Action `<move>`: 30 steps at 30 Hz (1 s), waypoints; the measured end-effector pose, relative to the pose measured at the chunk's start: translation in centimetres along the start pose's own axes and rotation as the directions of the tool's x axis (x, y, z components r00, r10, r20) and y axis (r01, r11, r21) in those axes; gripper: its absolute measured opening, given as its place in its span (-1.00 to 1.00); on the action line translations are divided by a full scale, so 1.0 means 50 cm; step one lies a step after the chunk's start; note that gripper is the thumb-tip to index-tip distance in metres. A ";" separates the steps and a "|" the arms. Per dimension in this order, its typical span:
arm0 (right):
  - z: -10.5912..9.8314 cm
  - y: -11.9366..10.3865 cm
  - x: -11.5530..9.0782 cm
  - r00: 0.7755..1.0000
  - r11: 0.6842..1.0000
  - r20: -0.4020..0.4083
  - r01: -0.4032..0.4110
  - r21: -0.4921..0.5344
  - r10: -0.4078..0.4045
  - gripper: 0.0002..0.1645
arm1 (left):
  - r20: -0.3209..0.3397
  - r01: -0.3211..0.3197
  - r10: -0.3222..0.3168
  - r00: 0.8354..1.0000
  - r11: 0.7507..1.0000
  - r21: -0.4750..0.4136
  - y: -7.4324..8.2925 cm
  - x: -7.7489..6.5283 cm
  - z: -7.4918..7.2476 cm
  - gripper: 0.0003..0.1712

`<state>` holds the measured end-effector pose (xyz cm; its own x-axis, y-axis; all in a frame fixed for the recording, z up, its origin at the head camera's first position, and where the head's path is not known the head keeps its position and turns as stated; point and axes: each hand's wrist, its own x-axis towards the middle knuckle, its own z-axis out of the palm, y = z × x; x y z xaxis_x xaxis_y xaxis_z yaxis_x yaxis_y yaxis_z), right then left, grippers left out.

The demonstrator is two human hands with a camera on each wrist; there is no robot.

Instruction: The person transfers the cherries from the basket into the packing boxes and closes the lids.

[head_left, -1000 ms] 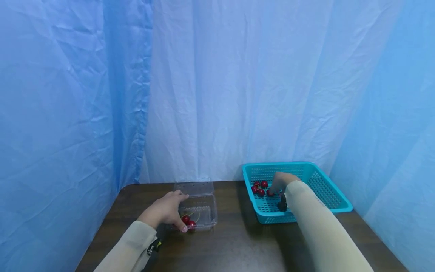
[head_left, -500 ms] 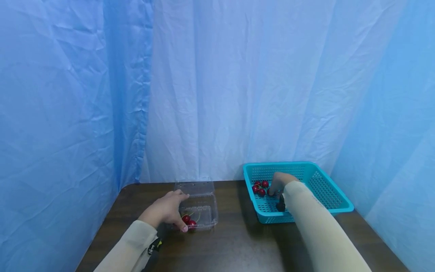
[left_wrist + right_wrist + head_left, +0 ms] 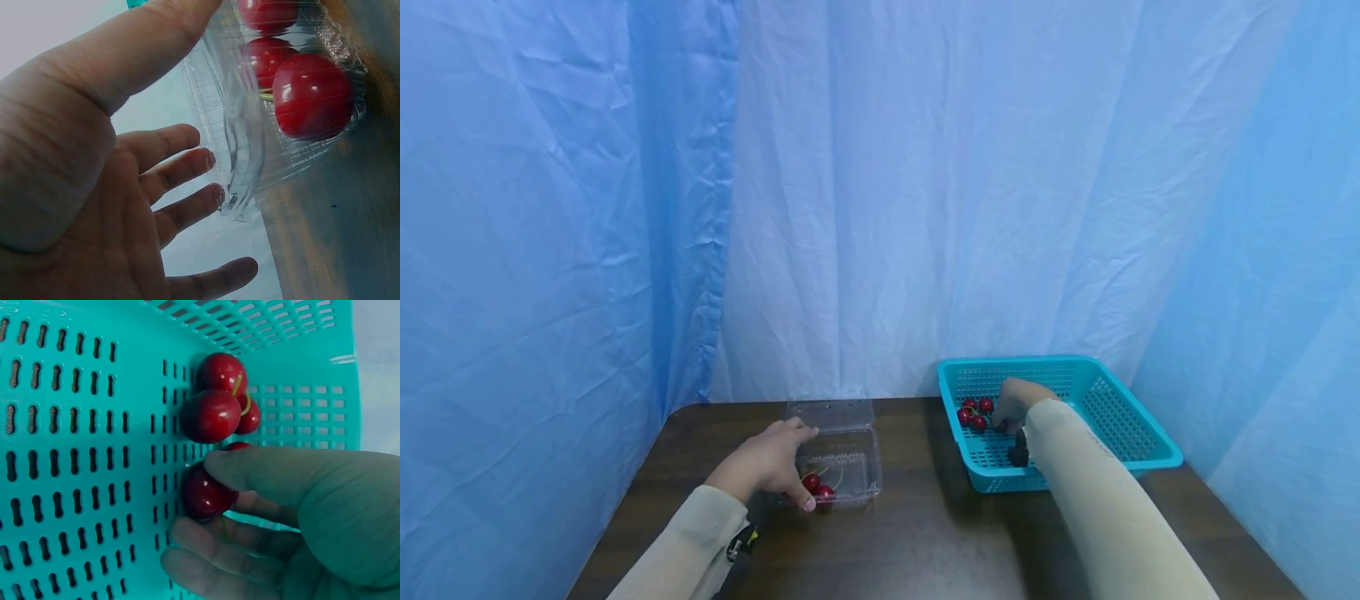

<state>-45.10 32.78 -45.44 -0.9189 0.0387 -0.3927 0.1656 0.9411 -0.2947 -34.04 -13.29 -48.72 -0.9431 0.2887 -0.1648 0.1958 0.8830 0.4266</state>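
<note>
In the turquoise perforated plastic basket (image 3: 1022, 362) at right, the right hand (image 3: 1021, 402) pinches a glossy, round, dark-red cherry (image 3: 203, 495), probably light, slippery and easily bruised, best held by its sides. Room lies rightward inside the rim. The left hand (image 3: 765, 461), fingers wide, touches a clear plastic box (image 3: 854, 468).
</note>
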 end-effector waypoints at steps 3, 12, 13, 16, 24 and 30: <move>0.000 0.003 0.003 1.000 1.000 -0.007 0.007 -0.004 -0.007 -0.83 | -0.002 0.001 -0.001 1.000 1.000 0.001 0.000 0.000 0.000 0.39; -0.015 0.001 -0.027 0.999 0.999 -0.017 0.048 0.011 -0.048 -0.68 | 0.006 0.006 -0.006 1.000 1.000 -0.004 0.007 -0.008 -0.007 0.36; -0.017 0.000 -0.032 0.998 0.998 -0.019 0.054 0.019 -0.054 -0.58 | 0.005 0.006 -0.006 1.000 1.000 -0.003 0.007 -0.008 -0.006 0.36; -0.027 -0.004 -0.042 0.996 0.996 -0.023 0.086 0.033 -0.085 -0.39 | 0.004 0.009 -0.009 1.000 1.000 -0.002 0.008 -0.009 -0.007 0.37; -0.047 -0.020 -0.052 0.988 0.990 -0.064 0.139 0.012 -0.138 -0.45 | 0.011 0.015 -0.014 1.000 1.000 -0.013 0.007 -0.007 -0.007 0.37; -0.061 -0.037 -0.069 0.981 0.984 -0.089 0.168 -0.050 -0.172 -0.74 | 0.016 0.013 -0.013 1.000 1.000 -0.022 0.007 -0.007 -0.009 0.36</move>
<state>-43.33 31.91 -40.86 -0.9619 -0.0942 -0.2567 -0.0097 0.9499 -0.3124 -33.76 -13.24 -48.12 -0.9412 0.2832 -0.1844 0.1774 0.8785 0.4436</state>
